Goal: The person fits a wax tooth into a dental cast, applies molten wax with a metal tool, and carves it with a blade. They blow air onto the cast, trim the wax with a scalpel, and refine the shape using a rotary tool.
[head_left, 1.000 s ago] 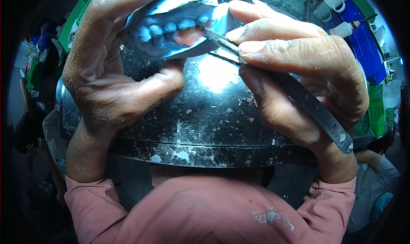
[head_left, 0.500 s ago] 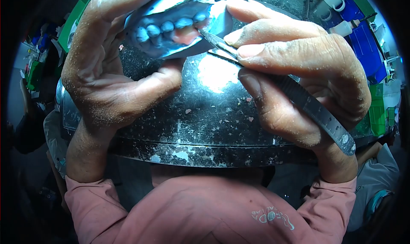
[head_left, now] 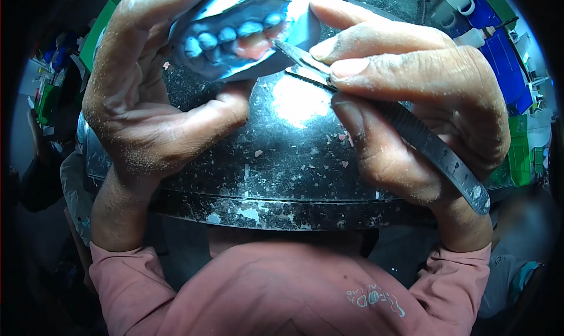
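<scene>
My left hand (head_left: pixel 155 121) is closed around a dental cast (head_left: pixel 220 69) that looks blue-white under the lamp, its row of teeth turned towards me. Along the gum beside the teeth sits a small pink piece (head_left: pixel 254 48) with a tooth-coloured part above it. A metal scalpel (head_left: pixel 435 145) with ruler marks on its flat handle is pinched between the thumb and fingers of my right hand (head_left: pixel 429 83). Its tip lies right at the edge of the pink piece. The ring and little fingers of that hand reach up to the cast's right side.
Below my hands is a dark, worn work surface (head_left: pixel 282 177) with pale and pink crumbs and a bright glare spot. A white cup (head_left: pixel 460 2), a small white bottle (head_left: pixel 470 39) and blue and green bins (head_left: pixel 505 71) stand at the right. People sit on both sides.
The cast has shifted slightly to the left. The scalpel tip stays at the pink piece, with its handle turned a little. At the far right, a person has moved.
</scene>
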`<state>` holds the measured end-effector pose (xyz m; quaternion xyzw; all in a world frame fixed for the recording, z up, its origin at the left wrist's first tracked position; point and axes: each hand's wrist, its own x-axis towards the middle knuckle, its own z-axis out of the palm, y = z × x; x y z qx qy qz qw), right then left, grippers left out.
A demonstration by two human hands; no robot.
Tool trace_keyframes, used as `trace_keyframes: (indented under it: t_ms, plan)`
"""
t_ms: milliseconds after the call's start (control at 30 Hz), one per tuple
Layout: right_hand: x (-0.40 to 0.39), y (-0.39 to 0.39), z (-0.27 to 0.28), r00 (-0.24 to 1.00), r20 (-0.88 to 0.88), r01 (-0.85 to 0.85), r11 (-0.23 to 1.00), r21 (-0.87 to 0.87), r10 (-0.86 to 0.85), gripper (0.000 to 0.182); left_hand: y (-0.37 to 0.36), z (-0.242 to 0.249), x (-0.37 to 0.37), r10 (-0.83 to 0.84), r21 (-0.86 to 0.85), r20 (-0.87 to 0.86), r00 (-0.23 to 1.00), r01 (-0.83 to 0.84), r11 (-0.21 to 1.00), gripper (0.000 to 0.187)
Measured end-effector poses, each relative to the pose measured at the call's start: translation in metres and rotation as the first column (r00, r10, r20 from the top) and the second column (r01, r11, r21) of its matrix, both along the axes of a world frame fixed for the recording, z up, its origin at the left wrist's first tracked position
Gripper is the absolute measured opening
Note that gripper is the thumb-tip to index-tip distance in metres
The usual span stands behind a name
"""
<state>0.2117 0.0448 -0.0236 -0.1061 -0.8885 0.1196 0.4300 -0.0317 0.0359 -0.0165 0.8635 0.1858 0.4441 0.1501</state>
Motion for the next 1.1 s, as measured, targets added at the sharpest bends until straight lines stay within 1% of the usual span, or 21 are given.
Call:
trace_keyframes:
  t_ms: [33, 100, 200, 333, 433, 500, 533, 567, 600, 633, 667, 700, 733, 767, 833, 867, 900, 967, 1000, 1033, 1100]
  plan:
    - [0.001, -0.001, 0.000, 1.000, -0.002, 0.003, 1.000, -0.003, -0.003, 0.015, -0.001, 0.000, 0.000, 0.000, 0.000, 0.000, 1.000, 0.000, 1.000, 0.069]
    - [0.001, 0.000, -0.001, 1.000, -0.011, 0.007, 1.000, -0.010, -0.007, 0.016, -0.004, -0.001, 0.001, 0.057, -0.003, -0.002, 0.998, -0.057, 0.998, 0.069]
    - [0.000, 0.000, 0.000, 1.000, -0.020, 0.011, 1.000, -0.022, -0.011, 0.017, -0.003, -0.002, 0.001, 0.023, -0.013, 0.020, 1.000, -0.023, 1.000, 0.069]
    - [0.003, -0.004, 0.001, 0.999, -0.027, 0.035, 0.998, -0.056, -0.037, 0.019, -0.004, -0.005, 0.002, 0.044, -0.020, 0.042, 0.998, -0.043, 0.999, 0.069]
    - [0.011, -0.005, 0.003, 0.996, -0.048, 0.064, 0.992, -0.110, -0.070, 0.020, -0.004, -0.006, -0.001, 0.041, 0.037, 0.042, 0.998, -0.043, 0.998, 0.069]
    - [0.025, -0.004, 0.009, 0.985, -0.083, 0.133, 0.972, -0.191, -0.151, 0.021, -0.009, -0.005, 0.001, 0.216, -0.126, 0.080, 0.973, -0.205, 0.971, 0.065]
    - [0.035, -0.001, 0.013, 0.973, -0.092, 0.187, 0.952, -0.242, -0.214, 0.022, -0.011, 0.000, 0.000, 0.230, -0.280, 0.073, 0.970, -0.201, 0.939, 0.061]
    - [0.046, 0.004, 0.016, 0.955, -0.080, 0.254, 0.925, -0.283, -0.287, 0.023, -0.008, -0.001, -0.001, 0.316, -0.301, 0.079, 0.946, -0.279, 0.912, 0.057]
    - [0.057, 0.012, 0.019, 0.940, -0.020, 0.321, 0.903, -0.284, -0.341, 0.023, -0.003, 0.001, -0.002, 0.233, -0.425, 0.115, 0.966, -0.164, 0.890, 0.057]
    - [0.066, 0.021, 0.018, 0.923, 0.098, 0.386, 0.889, -0.247, -0.373, 0.024, 0.002, 0.002, -0.002, 0.148, -0.535, 0.162, 0.976, -0.039, 0.844, 0.059]
    - [0.074, 0.029, 0.014, 0.899, 0.197, 0.428, 0.881, -0.200, -0.392, 0.024, 0.005, -0.002, 0.001, 0.156, -0.654, 0.238, 0.959, 0.039, 0.756, 0.064]
    - [0.068, 0.031, 0.011, 0.863, 0.307, 0.461, 0.874, -0.153, -0.401, 0.025, 0.004, -0.001, 0.003, 0.193, -0.759, 0.302, 0.934, 0.112, 0.642, 0.061]
    - [0.065, 0.025, 0.013, 0.669, 0.567, 0.656, 0.740, -0.149, -0.480, 0.026, 0.006, -0.003, 0.003, 0.198, -0.787, 0.359, 0.912, 0.182, 0.589, 0.057]
    - [0.052, 0.017, 0.019, 0.412, 0.775, 0.817, 0.571, -0.082, -0.478, 0.028, 0.008, -0.008, 0.001, 0.205, -0.809, 0.411, 0.888, 0.252, 0.532, 0.052]
    - [0.054, 0.011, 0.012, 0.394, 0.722, 0.807, 0.591, 0.025, -0.568, 0.030, 0.009, -0.010, 0.004, 0.207, -0.724, 0.250, 0.946, 0.041, 0.689, 0.053]
    - [0.063, 0.011, 0.011, 0.439, 0.651, 0.755, 0.647, 0.107, -0.620, 0.031, 0.004, -0.006, 0.009, 0.231, -0.608, 0.097, 0.968, -0.126, 0.784, 0.053]
    - [0.072, 0.015, 0.010, 0.551, 0.500, 0.679, 0.707, 0.196, -0.668, 0.031, 0.003, -0.010, 0.012, 0.198, -0.489, 0.044, 0.979, -0.152, 0.859, 0.054]
    - [0.082, 0.005, 0.028, 0.541, 0.535, 0.742, 0.668, 0.061, -0.649, 0.028, -0.003, -0.007, 0.012, 0.140, -0.407, -0.040, 0.989, -0.144, 0.902, 0.059]
    - [0.083, -0.008, 0.045, 0.525, 0.612, 0.769, 0.638, -0.043, -0.591, 0.024, -0.007, -0.004, 0.012, 0.133, -0.356, -0.098, 0.986, -0.159, 0.921, 0.059]
    - [0.092, -0.015, 0.048, 0.557, 0.653, 0.769, 0.616, -0.170, -0.514, 0.021, -0.006, -0.004, 0.011, 0.112, -0.297, -0.185, 0.976, -0.164, 0.941, 0.059]
    - [0.111, -0.034, 0.049, 0.442, 0.775, 0.823, 0.548, -0.151, -0.451, 0.021, -0.005, -0.004, 0.010, 0.102, -0.251, -0.322, 0.941, -0.189, 0.949, 0.060]
